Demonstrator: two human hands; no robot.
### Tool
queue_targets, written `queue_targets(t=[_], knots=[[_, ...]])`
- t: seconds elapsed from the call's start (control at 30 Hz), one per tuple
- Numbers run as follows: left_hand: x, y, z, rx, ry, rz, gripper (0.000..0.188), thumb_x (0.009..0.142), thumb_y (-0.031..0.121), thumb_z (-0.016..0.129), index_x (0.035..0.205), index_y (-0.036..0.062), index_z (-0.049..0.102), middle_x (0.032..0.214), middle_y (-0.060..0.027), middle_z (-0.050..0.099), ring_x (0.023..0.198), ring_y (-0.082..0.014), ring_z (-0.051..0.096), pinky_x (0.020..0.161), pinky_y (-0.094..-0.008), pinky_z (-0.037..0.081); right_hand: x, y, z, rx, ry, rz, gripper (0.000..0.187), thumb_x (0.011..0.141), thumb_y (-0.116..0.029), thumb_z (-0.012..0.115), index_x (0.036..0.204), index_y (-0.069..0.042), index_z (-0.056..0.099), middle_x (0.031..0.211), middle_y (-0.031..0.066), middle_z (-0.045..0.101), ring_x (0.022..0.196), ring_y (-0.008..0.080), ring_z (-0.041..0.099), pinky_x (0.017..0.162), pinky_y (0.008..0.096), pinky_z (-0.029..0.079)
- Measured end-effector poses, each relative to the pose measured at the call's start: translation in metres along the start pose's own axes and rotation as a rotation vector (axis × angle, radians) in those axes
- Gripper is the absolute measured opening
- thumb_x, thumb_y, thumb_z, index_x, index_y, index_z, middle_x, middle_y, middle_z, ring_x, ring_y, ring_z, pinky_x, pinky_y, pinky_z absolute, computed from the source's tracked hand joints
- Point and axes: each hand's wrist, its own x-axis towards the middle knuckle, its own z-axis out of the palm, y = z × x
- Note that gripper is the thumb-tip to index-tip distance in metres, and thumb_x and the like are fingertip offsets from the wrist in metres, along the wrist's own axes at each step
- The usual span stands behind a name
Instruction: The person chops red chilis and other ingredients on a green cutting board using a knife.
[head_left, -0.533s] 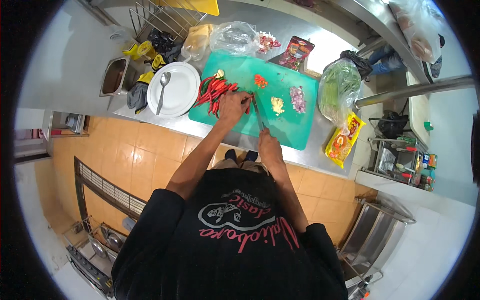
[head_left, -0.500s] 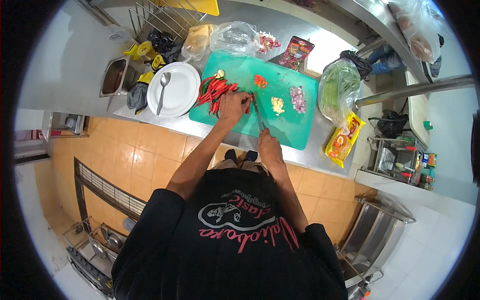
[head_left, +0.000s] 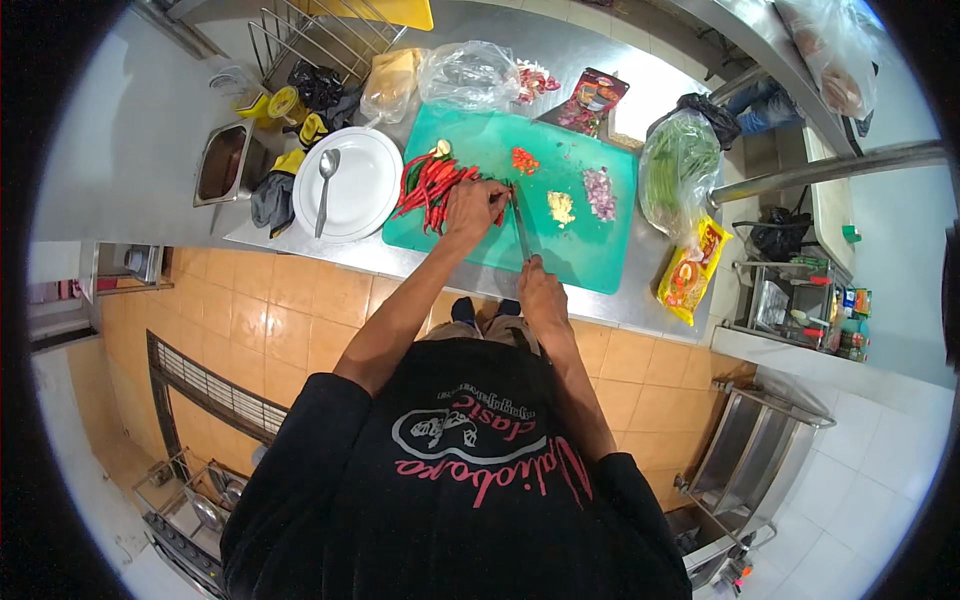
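Note:
A green cutting board (head_left: 590, 258) lies on the steel counter. My left hand (head_left: 472, 211) has its fingers curled and pressed together on a red chilli at the board's near middle; the chilli is mostly hidden. In my right hand (head_left: 543, 297) is a knife (head_left: 522, 228), gripped by the handle, its blade tip close beside my left fingertips. Left of my left hand lies a pile of red chillies (head_left: 432, 190) with some green ones and a garlic clove (head_left: 442, 147). Small heaps of chopped red chilli (head_left: 524, 160), chopped garlic (head_left: 561, 208) and diced shallot (head_left: 599, 194) sit apart on the board.
A white plate (head_left: 352, 205) with a spoon (head_left: 325, 188) stands left of the board. To its right are a plastic bag of green vegetables (head_left: 683, 165) and a yellow noodle packet (head_left: 692, 272). Clear plastic bags (head_left: 466, 76) and a dark packet (head_left: 594, 98) lie behind. An overhead steel shelf (head_left: 760, 65) spans the right.
The whole view has shifted slightly. Both hands stay at nearly the same spot on the board, the knife still against the left fingertips.

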Motion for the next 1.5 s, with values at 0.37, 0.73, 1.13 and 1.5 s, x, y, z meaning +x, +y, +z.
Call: queue_targets(t=[0.37,0.73,1.13,1.5], knots=[[-0.001,-0.008,0.007,-0.001,0.042,0.015,0.009,0.077,0.014,0.071,0.083,0.0082,0.071,0.069,-0.0105,0.067,0.063,-0.0269,0.063,0.064,-0.0398,0.049,0.000,-0.002,-0.003,-0.040,-0.001,0.007,0.032,0.099,-0.026,0.037,0.105,0.002,0.051,0.074,0.0296,0.063,0.072,0.0471,0.063,0.065,0.0550,0.052],[-0.002,-0.003,0.002,0.076,0.128,0.145,0.010,0.076,0.012,0.071,0.084,0.0067,0.071,0.069,-0.0108,0.067,0.056,-0.0260,0.063,0.059,-0.0364,0.050,0.017,-0.009,0.000,-0.008,0.037,-0.038,0.031,0.099,-0.023,0.039,0.108,0.004,0.051,0.077,0.0307,0.063,0.074,0.0477,0.063,0.066,0.0566,0.051],[-0.003,0.006,0.006,0.026,0.045,-0.063,0.010,0.076,0.011,0.069,0.085,0.0064,0.070,0.075,-0.0120,0.069,0.065,-0.0280,0.066,0.062,-0.0382,0.051,0.047,-0.012,0.011,-0.009,0.110,-0.067,0.027,0.099,-0.023,0.038,0.100,0.002,0.050,0.077,0.0302,0.064,0.076,0.0495,0.062,0.068,0.0565,0.050],[-0.005,0.002,0.011,0.019,0.119,-0.034,0.009,0.069,0.006,0.069,0.078,0.0083,0.069,0.068,-0.0116,0.066,0.066,-0.0294,0.062,0.061,-0.0401,0.047,0.026,-0.012,0.011,0.019,0.063,-0.005,0.027,0.098,-0.022,0.039,0.102,0.003,0.050,0.076,0.0302,0.063,0.076,0.0488,0.063,0.068,0.0566,0.051]])
